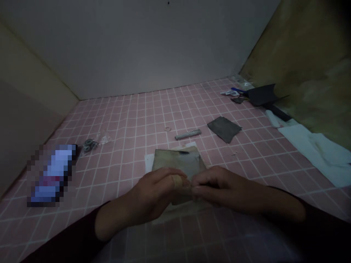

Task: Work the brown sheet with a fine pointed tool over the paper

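My left hand (157,191) is curled low in the middle of the view, with a pale band round one finger. Facing it, my right hand (223,188) has its thumb and fingers pinched together. The fingertips of both hands meet; whatever is between them is too small and dark to make out. Under and just beyond them lies a flat, squarish greyish-beige sheet (170,159) with a dark mark on its far edge. White paper (148,162) sticks out from beneath it. A rolled grey tube (188,134) and a small pale ring (168,129) lie farther back.
Dark grey square sheets (225,128) lie right of the tube. A phone with a lit, blurred screen (53,173) and a bag of small rings (90,145) are at left. A black dustpan-like thing (261,95) and white paper (309,149) line the right wall. Pink checked cloth covers the table.
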### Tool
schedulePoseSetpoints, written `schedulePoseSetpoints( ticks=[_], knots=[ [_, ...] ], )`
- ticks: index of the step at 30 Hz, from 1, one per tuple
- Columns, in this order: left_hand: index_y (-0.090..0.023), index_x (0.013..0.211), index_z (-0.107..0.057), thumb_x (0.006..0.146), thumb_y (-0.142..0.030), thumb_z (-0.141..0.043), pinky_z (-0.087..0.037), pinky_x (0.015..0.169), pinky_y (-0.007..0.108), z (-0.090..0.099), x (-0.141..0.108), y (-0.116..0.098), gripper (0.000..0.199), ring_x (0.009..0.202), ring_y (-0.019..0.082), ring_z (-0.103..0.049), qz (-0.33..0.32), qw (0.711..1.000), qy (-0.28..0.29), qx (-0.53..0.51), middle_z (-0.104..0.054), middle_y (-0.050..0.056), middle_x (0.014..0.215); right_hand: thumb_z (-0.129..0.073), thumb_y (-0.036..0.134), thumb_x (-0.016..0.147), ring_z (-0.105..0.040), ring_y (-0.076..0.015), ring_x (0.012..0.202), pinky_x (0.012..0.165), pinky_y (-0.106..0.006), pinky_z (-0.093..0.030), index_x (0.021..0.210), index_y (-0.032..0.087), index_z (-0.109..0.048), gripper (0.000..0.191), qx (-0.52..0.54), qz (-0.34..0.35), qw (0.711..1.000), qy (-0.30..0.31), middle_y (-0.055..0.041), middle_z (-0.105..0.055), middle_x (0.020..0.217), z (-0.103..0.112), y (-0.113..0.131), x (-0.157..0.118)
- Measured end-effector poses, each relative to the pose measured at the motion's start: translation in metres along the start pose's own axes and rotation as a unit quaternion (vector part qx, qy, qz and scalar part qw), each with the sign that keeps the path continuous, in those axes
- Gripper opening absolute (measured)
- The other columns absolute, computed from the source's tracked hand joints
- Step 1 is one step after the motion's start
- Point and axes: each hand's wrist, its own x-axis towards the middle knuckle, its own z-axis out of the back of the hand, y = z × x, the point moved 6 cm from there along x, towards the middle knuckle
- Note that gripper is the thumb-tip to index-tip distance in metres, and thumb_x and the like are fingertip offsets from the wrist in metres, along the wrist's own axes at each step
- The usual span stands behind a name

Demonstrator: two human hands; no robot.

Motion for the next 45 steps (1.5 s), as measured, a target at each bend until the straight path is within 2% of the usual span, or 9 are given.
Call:
schedulePoseSetpoints(
  ticks=[5,8,14,21,29,34,37,42,45],
  knots=[
    [-0.017,0.101,-0.058,0.091,-0.012,-0.057,-0.053,0.072,0.022,0.006,0.0,0.012,0.011,0.079,0.012,-0.065,0.108,0.99,-0.014,-0.092,-0.066,0.002,0.088,-0.039,0.012,0.093,-0.048,-0.0134,0.066,0.061,-0.027,-0.034,0.085,0.015,-0.055,0.018,-0.264,0.109,0.944,-0.166,-0.0025,-0.054,0.075,0.0,0.003,-0.007],
    [-0.017,0.105,-0.058,0.091,-0.011,-0.058,-0.053,0.075,0.022,0.004,0.0,0.014,0.015,0.083,0.013,-0.065,0.099,0.993,-0.012,-0.069,-0.067,0.003,0.091,-0.04,0.012,0.093,-0.046,-0.0125,0.063,0.058,-0.027,-0.032,0.083,0.016,-0.053,0.017,-0.272,0.09,0.947,-0.146,-0.001,-0.053,0.073,-0.003,-0.001,-0.004],
    [-0.018,0.113,-0.056,0.091,-0.004,-0.054,-0.053,0.084,0.023,-0.003,-0.004,0.006,0.026,0.099,0.015,-0.065,0.024,1.0,0.013,0.0,-0.067,0.006,0.107,-0.043,0.029,0.1,-0.039,-0.008,0.055,0.052,-0.021,-0.032,0.067,0.019,-0.041,0.035,-0.026,0.002,1.0,-0.004,0.0062,-0.036,0.06,-0.002,-0.001,0.001],
    [-0.016,0.102,-0.058,0.091,-0.013,-0.058,-0.053,0.072,0.021,0.007,-0.001,0.012,0.012,0.078,0.012,-0.065,0.108,0.992,-0.011,-0.07,-0.067,0.002,0.089,-0.041,0.012,0.093,-0.047,-0.0137,0.065,0.058,-0.028,-0.032,0.084,0.014,-0.055,0.017,-0.282,0.103,0.939,-0.168,-0.003,-0.054,0.075,-0.002,0.003,-0.007],
    [-0.017,0.113,-0.057,0.09,-0.001,-0.052,-0.053,0.085,0.023,-0.002,-0.001,0.001,0.028,0.1,0.015,-0.065,0.0,1.0,0.011,-0.002,-0.067,0.007,0.109,-0.044,0.029,0.099,-0.038,-0.0081,0.054,0.052,-0.022,-0.032,0.068,0.018,-0.044,0.033,0.002,-0.001,1.0,0.016,0.0064,-0.037,0.059,-0.002,0.0,-0.001],
    [-0.017,0.102,-0.058,0.092,-0.013,-0.057,-0.054,0.073,0.024,0.007,0.002,0.009,0.011,0.079,0.013,-0.065,0.096,0.993,-0.006,-0.07,-0.067,0.003,0.09,-0.042,0.019,0.097,-0.046,-0.0123,0.064,0.06,-0.027,-0.034,0.079,0.017,-0.053,0.021,-0.2,0.081,0.966,-0.142,0.0003,-0.05,0.071,0.006,0.005,-0.006],
    [-0.018,0.098,-0.058,0.092,-0.015,-0.057,-0.054,0.072,0.024,0.008,0.001,0.012,0.007,0.076,0.013,-0.065,0.113,0.991,-0.003,-0.068,-0.067,0.003,0.088,-0.041,0.012,0.093,-0.046,-0.0134,0.064,0.059,-0.028,-0.031,0.082,0.016,-0.053,0.016,-0.282,0.096,0.942,-0.153,-0.0015,-0.052,0.074,-0.001,0.004,-0.007],
    [-0.02,0.111,-0.056,0.091,-0.006,-0.052,-0.057,0.08,0.026,-0.002,-0.001,0.008,0.025,0.095,0.016,-0.067,0.032,0.999,0.017,0.008,-0.069,0.006,0.104,-0.045,0.023,0.097,-0.041,-0.0085,0.056,0.054,-0.023,-0.031,0.07,0.018,-0.047,0.028,-0.055,0.007,0.998,-0.033,0.0052,-0.042,0.061,0.001,-0.004,0.001],
    [-0.019,0.112,-0.057,0.091,-0.003,-0.051,-0.056,0.082,0.025,0.0,-0.001,0.003,0.027,0.1,0.017,-0.067,-0.003,1.0,0.001,0.018,-0.069,0.008,0.11,-0.045,0.032,0.098,-0.038,-0.0081,0.052,0.049,-0.021,-0.03,0.073,0.017,-0.052,0.03,0.064,-0.026,0.997,0.042,0.0063,-0.038,0.058,-0.001,-0.004,0.002]
  ],
)
